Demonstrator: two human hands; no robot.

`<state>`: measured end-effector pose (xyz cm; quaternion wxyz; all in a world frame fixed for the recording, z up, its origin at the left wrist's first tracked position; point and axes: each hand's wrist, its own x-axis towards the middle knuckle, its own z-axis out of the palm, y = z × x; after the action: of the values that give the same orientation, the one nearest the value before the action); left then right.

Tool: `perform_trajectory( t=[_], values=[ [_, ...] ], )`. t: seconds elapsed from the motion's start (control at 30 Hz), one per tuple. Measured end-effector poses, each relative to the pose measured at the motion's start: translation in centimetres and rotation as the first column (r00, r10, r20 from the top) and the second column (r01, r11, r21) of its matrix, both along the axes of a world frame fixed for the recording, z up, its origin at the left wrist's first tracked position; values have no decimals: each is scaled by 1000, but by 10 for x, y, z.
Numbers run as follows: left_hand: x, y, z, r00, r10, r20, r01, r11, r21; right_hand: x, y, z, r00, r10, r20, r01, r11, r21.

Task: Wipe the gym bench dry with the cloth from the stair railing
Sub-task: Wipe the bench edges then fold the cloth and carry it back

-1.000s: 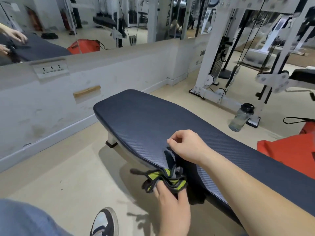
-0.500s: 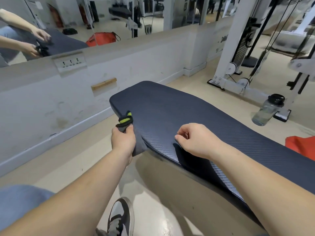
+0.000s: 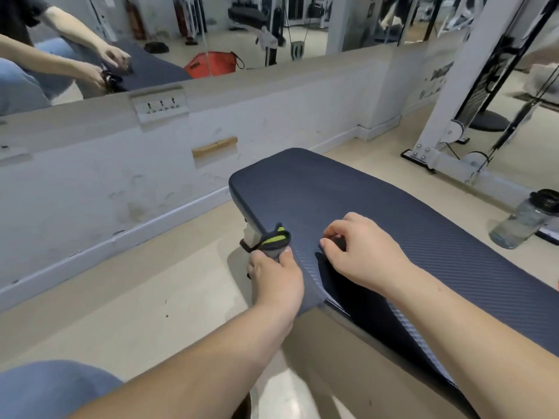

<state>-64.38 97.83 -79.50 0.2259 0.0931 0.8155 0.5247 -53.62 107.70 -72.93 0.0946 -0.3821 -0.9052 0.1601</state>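
Note:
The gym bench point(image 3: 378, 213) has a dark blue textured pad and runs from the centre to the right edge. My left hand point(image 3: 275, 282) is at its near-left edge, closed on the bunched end of the cloth point(image 3: 276, 238), a grey-blue fabric with green and black trim. The cloth hangs smooth over the pad's edge between my hands. My right hand point(image 3: 360, 249) rests on the pad with curled fingers, pinching dark fabric at its fingertips. The two hands are about a hand's width apart.
A low white wall point(image 3: 121, 176) with a mirror point(image 3: 211, 31) above it runs behind the bench. A white cable machine frame point(image 3: 447, 116) stands at the right. A clear water bottle point(image 3: 526, 220) sits on the floor beyond the pad. My knee point(image 3: 51, 388) is at the bottom left.
My left hand has carried the trimmed end of the cloth up and to the left, away from my right hand, spreading the fabric along the bench edge. My right hand stayed on the pad.

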Motion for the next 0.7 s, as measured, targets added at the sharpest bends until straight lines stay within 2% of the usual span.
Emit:
perform_trajectory(
  t=[0.2, 0.37, 0.53, 0.6, 0.7],
  values=[
    [-82, 40, 6, 998, 29, -52, -36, 989, -146, -59, 24, 2, 995, 41, 94, -44, 999, 25],
    [-160, 74, 18, 988, 5, -152, -42, 969, -242, -102, 64, 8, 983, 91, 160, -85, 995, -49],
    [-230, 102, 23, 918, -242, -313, 122, 925, -360, -119, 115, 8, 975, 22, 220, -22, 1000, -3],
    [-247, 118, 29, 877, -363, -313, 253, 906, -340, -117, 138, 5, 968, -48, 247, 40, 999, 34],
    [-258, 151, 38, 795, -536, -284, 424, 825, -373, -111, 159, -7, 966, -121, 230, 103, 991, 90]
  ],
)
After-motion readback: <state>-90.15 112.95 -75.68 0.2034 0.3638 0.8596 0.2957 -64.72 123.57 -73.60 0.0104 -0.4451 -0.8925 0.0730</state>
